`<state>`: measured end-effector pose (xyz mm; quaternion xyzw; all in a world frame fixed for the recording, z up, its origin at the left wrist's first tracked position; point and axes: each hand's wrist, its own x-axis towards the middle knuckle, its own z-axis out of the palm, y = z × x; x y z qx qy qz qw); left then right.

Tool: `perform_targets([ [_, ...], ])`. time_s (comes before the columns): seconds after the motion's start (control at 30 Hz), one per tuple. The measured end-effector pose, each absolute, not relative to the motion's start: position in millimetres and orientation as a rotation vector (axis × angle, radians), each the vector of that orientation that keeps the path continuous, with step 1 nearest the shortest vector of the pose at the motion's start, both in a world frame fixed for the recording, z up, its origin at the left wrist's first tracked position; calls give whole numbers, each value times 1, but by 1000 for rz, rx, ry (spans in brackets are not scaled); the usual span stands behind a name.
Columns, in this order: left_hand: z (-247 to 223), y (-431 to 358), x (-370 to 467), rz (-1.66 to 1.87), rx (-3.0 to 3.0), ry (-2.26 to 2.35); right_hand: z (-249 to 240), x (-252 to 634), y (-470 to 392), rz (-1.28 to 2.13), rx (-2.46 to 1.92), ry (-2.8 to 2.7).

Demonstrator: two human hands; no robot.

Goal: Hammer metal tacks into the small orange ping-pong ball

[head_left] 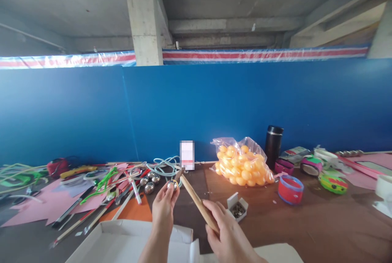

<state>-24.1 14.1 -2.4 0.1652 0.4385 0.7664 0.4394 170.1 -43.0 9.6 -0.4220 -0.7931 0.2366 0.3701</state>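
Observation:
In the head view, my left hand pinches a shiny silver ball between its fingertips, above the white box's far edge. My right hand is wrapped round the wooden handle of a hammer. The handle slants up and left, and its dark head is just beyond the ball; whether they touch I cannot tell. Several more silver balls lie on the table left of my left hand. A small open box with small metal pieces stands beside my right hand.
An open white cardboard box lies in front. Left are pink paper, sticks and pens. A clear bag of orange balls and a black bottle stand at the back right, near a red-blue ring. A blue partition rises behind.

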Motion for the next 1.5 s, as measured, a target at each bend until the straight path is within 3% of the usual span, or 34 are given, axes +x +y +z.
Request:
perform_targets([
  [0.7,-3,14,-29,1791,475,902,16,175,-45,660,-955,-1917],
  [1.5,-6,16,-31,1849,358,983,3,168,-44,575,-1037,-2063],
])
